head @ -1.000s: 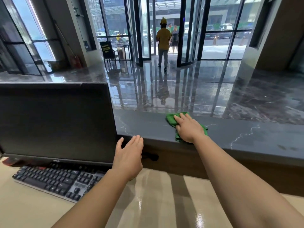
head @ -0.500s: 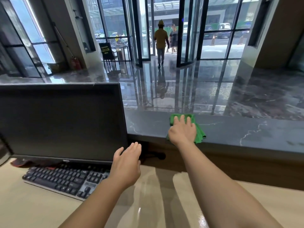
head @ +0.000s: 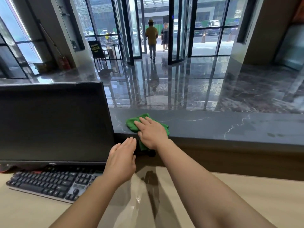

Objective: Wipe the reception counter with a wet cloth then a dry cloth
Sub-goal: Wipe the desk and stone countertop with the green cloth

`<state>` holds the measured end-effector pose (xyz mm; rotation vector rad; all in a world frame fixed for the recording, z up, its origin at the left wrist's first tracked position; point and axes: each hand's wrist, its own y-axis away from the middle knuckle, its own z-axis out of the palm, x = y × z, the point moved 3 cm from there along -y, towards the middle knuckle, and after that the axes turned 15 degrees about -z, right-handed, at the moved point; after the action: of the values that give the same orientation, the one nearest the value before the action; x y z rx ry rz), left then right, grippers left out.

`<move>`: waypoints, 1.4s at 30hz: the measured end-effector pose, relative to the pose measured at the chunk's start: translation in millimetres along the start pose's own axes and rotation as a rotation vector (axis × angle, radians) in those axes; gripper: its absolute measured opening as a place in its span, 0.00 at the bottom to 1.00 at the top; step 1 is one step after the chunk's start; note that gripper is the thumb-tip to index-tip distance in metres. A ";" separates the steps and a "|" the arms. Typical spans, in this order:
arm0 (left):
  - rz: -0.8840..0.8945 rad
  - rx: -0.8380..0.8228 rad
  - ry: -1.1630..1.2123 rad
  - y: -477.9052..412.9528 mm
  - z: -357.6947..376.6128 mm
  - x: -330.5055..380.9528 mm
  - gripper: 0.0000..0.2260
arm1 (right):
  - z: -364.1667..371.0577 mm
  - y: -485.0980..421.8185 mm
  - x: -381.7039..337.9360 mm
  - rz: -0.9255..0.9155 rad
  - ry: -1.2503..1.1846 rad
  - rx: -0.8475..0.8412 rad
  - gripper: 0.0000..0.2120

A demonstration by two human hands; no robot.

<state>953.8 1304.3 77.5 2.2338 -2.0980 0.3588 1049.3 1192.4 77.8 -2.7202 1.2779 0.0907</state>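
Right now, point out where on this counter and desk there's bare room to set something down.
Free: the dark counter top right of the green cloth under the right hand; the pale desk right of the right forearm. Crowded: the desk's left side, filled by the Dell monitor and keyboard, with the left hand beside them.

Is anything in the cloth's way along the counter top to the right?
Nothing visible: the right hand presses the cloth flat, and the counter to its right lies bare to the frame edge.
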 end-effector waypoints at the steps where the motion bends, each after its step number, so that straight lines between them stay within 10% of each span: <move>1: 0.010 0.008 0.003 -1.7 -0.2 7.7 0.24 | -2.3 11.8 9.4 0.025 0.000 0.021 0.25; 16: 0.167 -0.042 -0.098 -3.4 16.8 144.7 0.16 | -44.3 236.6 172.3 0.597 0.066 0.138 0.24; 25: 0.113 -0.002 -0.036 8.9 20.0 109.5 0.21 | -35.9 212.2 152.2 0.802 0.115 0.220 0.24; 36: -0.234 -0.061 0.166 16.1 18.5 -1.6 0.22 | 3.1 55.1 -7.9 0.346 -0.100 0.237 0.29; 42: -0.444 -0.212 0.772 -2.9 18.3 -24.0 0.24 | 8.6 -2.6 -38.8 0.046 -0.074 0.064 0.37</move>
<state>957.9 1324.3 55.1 1.9139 -1.1658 0.7629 1026.5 1224.8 73.9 -2.6091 1.3001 0.1508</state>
